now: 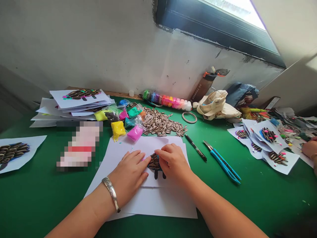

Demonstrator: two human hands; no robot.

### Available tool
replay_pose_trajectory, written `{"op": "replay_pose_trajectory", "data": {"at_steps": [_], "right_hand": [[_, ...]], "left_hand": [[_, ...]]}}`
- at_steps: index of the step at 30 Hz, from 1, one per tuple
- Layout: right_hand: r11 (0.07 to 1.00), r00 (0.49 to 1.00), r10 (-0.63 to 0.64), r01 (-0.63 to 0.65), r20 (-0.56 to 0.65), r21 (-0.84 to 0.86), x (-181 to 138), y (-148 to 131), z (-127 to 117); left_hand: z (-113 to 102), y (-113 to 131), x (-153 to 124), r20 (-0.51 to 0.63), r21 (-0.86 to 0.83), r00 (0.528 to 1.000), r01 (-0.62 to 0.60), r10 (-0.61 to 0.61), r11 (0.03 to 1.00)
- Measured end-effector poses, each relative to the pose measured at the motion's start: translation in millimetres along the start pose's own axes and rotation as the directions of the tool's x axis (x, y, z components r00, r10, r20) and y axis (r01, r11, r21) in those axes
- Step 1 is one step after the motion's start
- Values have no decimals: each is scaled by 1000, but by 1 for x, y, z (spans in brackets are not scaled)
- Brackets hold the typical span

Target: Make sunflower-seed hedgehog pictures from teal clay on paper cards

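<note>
White paper sheets [168, 205] lie in front of me. On the top sheet is an animal figure covered in striped sunflower seeds [154, 162], with short black legs below its body. My left hand [131, 170], a silver bangle on its wrist, lies flat on the paper with fingers stretched to the figure's left edge. At the figure's right side, my right hand [173, 163] has its fingers curled in a pinch against the seeds; what they hold, if anything, is hidden. Beyond the paper spreads a heap of loose sunflower seeds [160, 122].
Bags of coloured clay [118, 129] sit beside the seeds. A pen [195, 147] and a blue utility knife [223, 163] lie to the right, below a tape roll [189, 117]. Finished seed pictures [79, 99] are stacked at left. Another person's hand [309, 148] shows far right.
</note>
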State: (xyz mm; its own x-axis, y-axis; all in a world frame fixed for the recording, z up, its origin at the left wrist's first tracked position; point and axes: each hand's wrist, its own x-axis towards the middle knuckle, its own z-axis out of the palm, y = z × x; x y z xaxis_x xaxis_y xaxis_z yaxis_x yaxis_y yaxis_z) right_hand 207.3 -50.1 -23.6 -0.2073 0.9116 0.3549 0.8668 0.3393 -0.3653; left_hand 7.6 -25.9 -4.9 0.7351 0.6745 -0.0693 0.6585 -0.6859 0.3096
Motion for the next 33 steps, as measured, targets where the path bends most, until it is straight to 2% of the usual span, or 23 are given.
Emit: {"op": "replay_pose_trajectory", "data": {"at_steps": [4,8,11,14,16,24,33], "right_hand": [[1000,999,-6,7,33,-19,0,-3,1],[999,999,43,-42,-24,35,5,13,-3],[978,974,206,-209,-92,-22,12,42,-14],[878,907,410,-421,-96,-229,18,72,-24],[847,891,444,-453,-100,-279,23,84,-27],[814,902,430,-411,-51,-410,40,88,-17],[823,927,372,-354,-50,-444,34,87,-13]], "left_hand": [[0,0,1,-4,-4,1000,8,-8,1000],[2,-1,0,-45,-13,999,-7,6,1000],[7,-3,-1,-77,-8,997,-12,12,1000],[14,-6,-3,-116,-1,993,-11,11,1000],[18,-8,-3,-144,1,990,-15,15,1000],[23,-10,-2,-171,-7,985,-19,17,1000],[18,-8,-3,-137,-6,991,-10,9,1000]]}}
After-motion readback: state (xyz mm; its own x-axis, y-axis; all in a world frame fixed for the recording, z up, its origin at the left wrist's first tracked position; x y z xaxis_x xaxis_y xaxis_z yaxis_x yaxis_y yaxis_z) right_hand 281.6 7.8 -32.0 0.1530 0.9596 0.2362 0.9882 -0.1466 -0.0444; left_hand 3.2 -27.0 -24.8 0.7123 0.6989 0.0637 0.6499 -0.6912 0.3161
